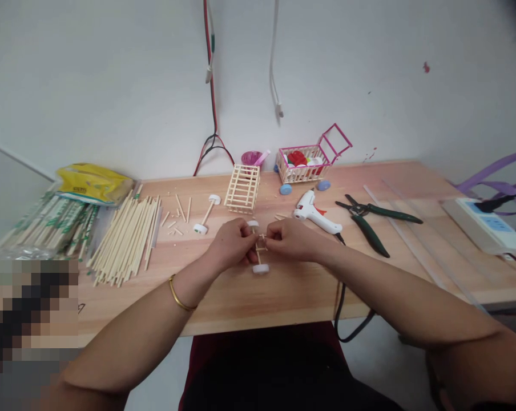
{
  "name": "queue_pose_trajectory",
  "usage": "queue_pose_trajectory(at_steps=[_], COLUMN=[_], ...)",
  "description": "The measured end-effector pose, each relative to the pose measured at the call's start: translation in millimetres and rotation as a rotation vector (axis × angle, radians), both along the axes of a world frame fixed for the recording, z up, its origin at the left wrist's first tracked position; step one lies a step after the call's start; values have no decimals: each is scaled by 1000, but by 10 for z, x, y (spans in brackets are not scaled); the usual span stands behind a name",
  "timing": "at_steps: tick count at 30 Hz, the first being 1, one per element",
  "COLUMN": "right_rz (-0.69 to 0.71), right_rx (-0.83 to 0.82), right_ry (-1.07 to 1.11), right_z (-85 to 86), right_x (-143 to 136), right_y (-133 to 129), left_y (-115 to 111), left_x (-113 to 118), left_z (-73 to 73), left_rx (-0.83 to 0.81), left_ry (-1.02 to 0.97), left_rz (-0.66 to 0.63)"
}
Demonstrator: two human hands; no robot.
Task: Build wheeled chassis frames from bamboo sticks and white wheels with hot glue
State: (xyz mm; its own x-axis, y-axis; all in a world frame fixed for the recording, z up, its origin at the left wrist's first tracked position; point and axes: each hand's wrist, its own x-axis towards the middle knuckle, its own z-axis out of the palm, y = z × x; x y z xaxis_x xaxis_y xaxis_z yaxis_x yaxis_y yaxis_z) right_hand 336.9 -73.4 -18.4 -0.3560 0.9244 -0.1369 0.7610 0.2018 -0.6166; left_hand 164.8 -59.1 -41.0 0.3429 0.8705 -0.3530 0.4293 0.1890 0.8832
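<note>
My left hand is closed on a wooden axle that has a white wheel at its near end and another at its far end. Right beside it, my right hand pinches a short light stick against the axle. Beyond my hands lies a wooden stick frame. Left of that frame rests a second axle with white wheels. A white glue gun lies to the right of my right hand.
Loose sticks and a yellow packet lie left. At the back stand a purple bowl and a small pink-edged cart. Green-handled pliers, clear strips and a power strip are on the right.
</note>
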Motion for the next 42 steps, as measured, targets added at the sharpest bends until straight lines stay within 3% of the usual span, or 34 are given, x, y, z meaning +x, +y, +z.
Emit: queue_pose_trajectory(at_steps=[6,11,13,16,17,20,23,26,30,32,37,39,42], right_rz=[-1,-69,-105,-114,-97,-5,73,120,225,151,-291,-298,-182], right_rx=[-8,-43,-48,3,48,261,421,446,373,314,244,182,135], right_ry=[22,13,44,173,213,222,136,81,48,-42,-491,-560,-591], right_z=[-47,38,82,119,125,130,125,131,200,248,237,167,76], right_x=[4,18,48,92,99,92,68,53,133,268,770,893,928], right_y=[4,-2,-18,-69,-92,-159,-190,-184,-151,-121,15,93,194], left_y=[-9,-16,-25,-62,-81,-142,-174,-172,-155,-144,-97,-73,-42], left_x=[17,-14,-48,-85,-86,-52,1,21,0,-17,-50,-63,-85], left_z=[15,34,94,237,282,355,330,280,271,287,310,295,258], left_rx=[-4,-3,98,406,419,282,134,100,224,263,256,257,252], left_ry=[2,14,71,164,135,-56,-247,-335,-253,-211,-205,-216,-252], left_rz=[8,0,19,102,90,16,0,13,72,114,121,116,117])
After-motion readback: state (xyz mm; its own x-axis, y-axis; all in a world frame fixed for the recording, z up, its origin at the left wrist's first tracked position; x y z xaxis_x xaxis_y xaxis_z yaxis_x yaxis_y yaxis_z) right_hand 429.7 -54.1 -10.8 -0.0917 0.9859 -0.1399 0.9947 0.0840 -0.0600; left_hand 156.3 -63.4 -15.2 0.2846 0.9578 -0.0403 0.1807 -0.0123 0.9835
